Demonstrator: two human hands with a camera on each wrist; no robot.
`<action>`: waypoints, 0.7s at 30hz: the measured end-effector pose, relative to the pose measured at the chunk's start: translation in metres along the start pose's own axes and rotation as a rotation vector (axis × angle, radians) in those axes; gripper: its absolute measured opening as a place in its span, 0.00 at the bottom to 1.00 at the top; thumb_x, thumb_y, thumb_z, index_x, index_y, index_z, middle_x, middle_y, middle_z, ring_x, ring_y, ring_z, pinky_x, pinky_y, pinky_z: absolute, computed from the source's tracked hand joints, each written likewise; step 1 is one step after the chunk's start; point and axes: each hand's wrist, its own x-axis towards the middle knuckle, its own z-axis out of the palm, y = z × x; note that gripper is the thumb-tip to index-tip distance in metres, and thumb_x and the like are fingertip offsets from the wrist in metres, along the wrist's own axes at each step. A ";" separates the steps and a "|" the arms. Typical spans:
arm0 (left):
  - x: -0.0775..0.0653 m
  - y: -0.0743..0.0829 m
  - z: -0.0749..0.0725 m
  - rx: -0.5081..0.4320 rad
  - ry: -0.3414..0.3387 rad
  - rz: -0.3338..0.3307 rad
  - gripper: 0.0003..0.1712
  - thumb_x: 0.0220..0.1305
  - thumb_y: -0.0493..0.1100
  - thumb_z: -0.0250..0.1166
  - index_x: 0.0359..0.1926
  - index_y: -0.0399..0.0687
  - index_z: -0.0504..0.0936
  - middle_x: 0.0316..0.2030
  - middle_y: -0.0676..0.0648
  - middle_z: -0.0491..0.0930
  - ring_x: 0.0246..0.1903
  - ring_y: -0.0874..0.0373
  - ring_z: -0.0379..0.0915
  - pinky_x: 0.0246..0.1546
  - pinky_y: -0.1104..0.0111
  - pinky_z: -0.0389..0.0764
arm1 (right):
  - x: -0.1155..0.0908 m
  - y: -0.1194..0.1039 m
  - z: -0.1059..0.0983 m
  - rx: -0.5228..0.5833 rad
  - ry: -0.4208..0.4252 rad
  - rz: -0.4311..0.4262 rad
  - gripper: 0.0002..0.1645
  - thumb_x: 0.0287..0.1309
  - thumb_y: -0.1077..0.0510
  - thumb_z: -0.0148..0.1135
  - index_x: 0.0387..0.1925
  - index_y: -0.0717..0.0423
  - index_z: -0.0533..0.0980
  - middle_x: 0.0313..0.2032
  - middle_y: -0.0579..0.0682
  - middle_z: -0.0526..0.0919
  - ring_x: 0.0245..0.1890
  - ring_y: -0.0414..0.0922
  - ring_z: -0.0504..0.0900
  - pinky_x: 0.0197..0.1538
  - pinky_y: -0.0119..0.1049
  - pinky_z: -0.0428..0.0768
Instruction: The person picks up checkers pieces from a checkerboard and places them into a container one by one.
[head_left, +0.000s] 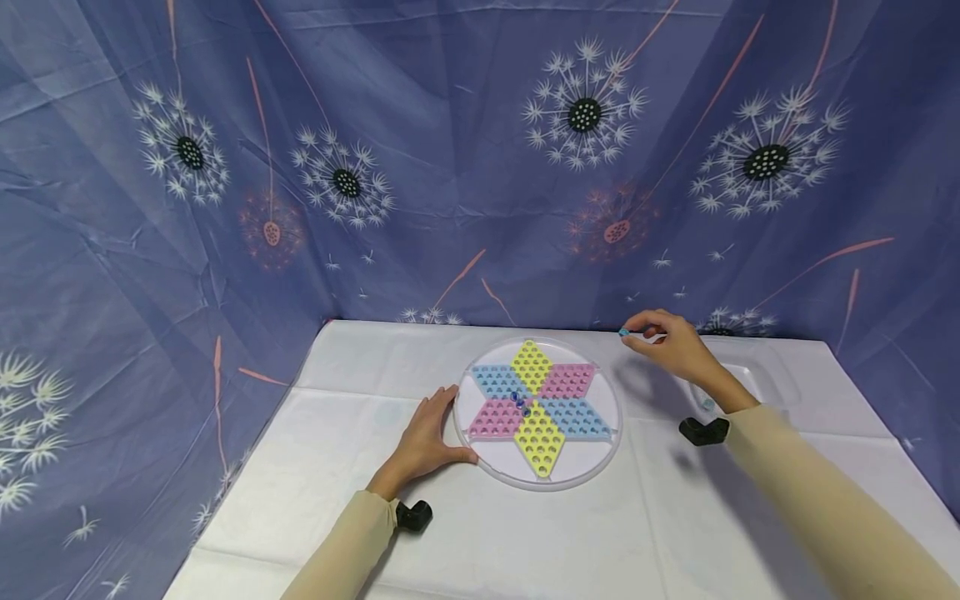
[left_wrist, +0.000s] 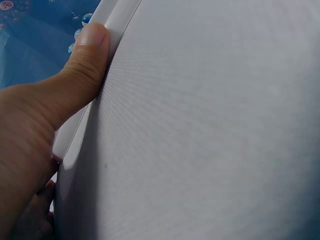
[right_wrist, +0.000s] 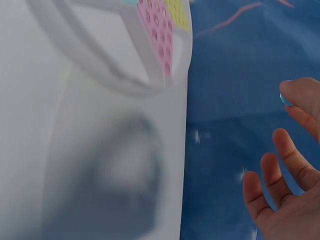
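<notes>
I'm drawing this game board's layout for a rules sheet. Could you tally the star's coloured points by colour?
Yellow points: 2
Pink points: 2
Blue points: 2
Total: 6

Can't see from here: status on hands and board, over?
Right fingers pinch teal marble, clear of board. Left hand holds board's rim. Three marbles near board's centre. Nothing visibly blocking.

Soft, diffuse light brightens the white cloth (head_left: 525, 533), with a grey shadow beneath the right hand (head_left: 671, 346). The wide head view stretches toward its edges. The left-wrist picture darkens at right; in the right-wrist one, the game board's rim (right_wrist: 75, 50) blurs.
</notes>
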 end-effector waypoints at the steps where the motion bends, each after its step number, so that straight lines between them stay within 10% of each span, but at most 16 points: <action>1: 0.000 0.000 0.000 -0.003 0.001 -0.002 0.73 0.38 0.61 0.86 0.80 0.43 0.56 0.78 0.38 0.57 0.79 0.44 0.46 0.81 0.53 0.44 | -0.002 0.002 -0.004 -0.003 0.006 0.006 0.18 0.68 0.46 0.67 0.53 0.50 0.82 0.57 0.54 0.79 0.48 0.51 0.76 0.41 0.42 0.81; 21: -0.001 0.001 -0.001 -0.015 0.000 0.003 0.73 0.38 0.61 0.86 0.80 0.42 0.56 0.78 0.37 0.57 0.79 0.43 0.46 0.81 0.53 0.43 | -0.048 0.055 -0.059 -0.075 0.075 0.227 0.31 0.69 0.37 0.62 0.60 0.54 0.79 0.62 0.60 0.76 0.55 0.57 0.75 0.49 0.53 0.79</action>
